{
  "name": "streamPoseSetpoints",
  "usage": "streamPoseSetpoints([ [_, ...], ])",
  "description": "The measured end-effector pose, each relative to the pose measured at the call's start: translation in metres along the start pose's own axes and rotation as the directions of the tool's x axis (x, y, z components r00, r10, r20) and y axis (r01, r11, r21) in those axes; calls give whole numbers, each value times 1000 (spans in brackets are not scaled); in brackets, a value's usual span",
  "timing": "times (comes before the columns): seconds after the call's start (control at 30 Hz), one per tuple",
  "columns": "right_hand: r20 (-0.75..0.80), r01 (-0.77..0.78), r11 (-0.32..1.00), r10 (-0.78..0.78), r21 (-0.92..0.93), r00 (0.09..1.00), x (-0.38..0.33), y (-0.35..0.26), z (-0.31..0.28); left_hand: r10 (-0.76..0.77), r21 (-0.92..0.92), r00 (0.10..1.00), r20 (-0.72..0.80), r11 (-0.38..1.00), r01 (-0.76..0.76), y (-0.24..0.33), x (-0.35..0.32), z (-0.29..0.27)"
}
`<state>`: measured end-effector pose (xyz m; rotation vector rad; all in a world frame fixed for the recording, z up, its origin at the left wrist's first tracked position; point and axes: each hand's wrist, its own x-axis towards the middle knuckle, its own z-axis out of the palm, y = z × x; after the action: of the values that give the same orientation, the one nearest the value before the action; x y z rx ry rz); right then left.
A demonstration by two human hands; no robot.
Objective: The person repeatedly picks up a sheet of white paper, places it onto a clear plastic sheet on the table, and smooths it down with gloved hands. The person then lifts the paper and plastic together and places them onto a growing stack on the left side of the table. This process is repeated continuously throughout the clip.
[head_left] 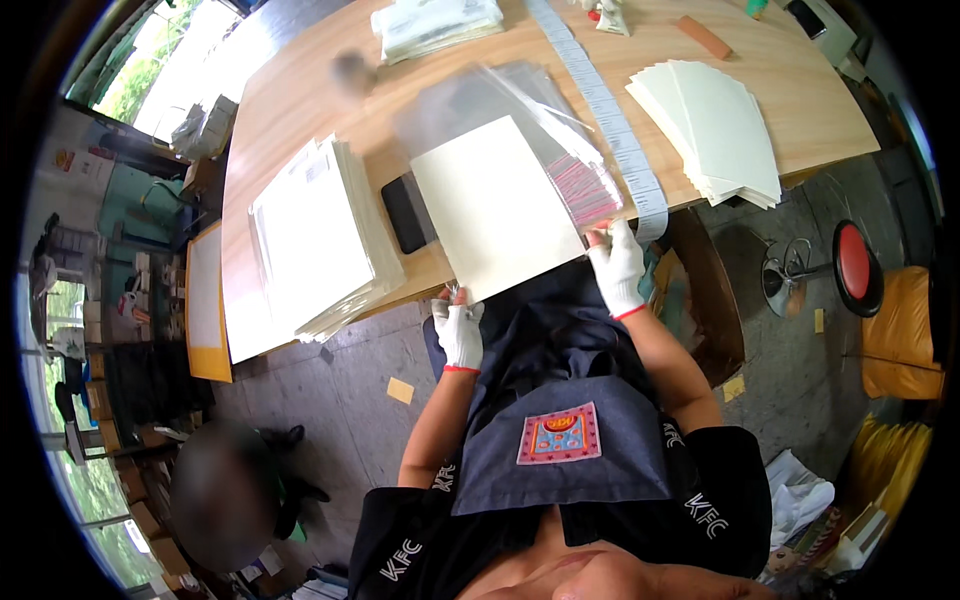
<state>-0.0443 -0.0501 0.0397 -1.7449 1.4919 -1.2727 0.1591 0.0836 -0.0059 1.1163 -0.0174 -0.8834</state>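
Note:
A large cream card sheet (498,205) lies slanted at the table's front edge, over a pile of clear plastic bags (425,125). My left hand (460,332), in a white glove with bare fingertips, pinches its near left corner. At the near right corner my right hand (617,268), gloved the same way, has its fingers closed on the edge. Clear plastic shows by the fingertips; whether the sheet is inside a bag I cannot tell. Pink-striped plastic strips (582,188) lie beside the sheet, and a black phone (405,213) rests to its left, partly covered.
A stack of bagged white sheets (315,230) stands at the left. Fanned cream cards (715,130) lie at the right, past a long label strip (600,95) that hangs over the front edge. Folded plastic packs (437,25) sit at the back. A red-topped stool (853,266) stands right.

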Motion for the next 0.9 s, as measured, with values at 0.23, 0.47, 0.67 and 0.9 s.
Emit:
streamPoseSetpoints([
  [0.23,416,686,670,-731,285,541,-31,-32,27,-213,-124,956,202,963,241,-13,9,-9],
  [0.47,-236,-168,891,286,421,929,5,67,-36,-372,-314,899,231,846,431,-43,0,-27],
  [0.67,238,-214,971,184,106,954,6,172,-63,-661,489,610,436,744,456,-60,-26,44],
  [0.9,378,-6,997,-21,71,926,-19,92,-119,-749,597,514,417,653,467,-87,-41,129],
])
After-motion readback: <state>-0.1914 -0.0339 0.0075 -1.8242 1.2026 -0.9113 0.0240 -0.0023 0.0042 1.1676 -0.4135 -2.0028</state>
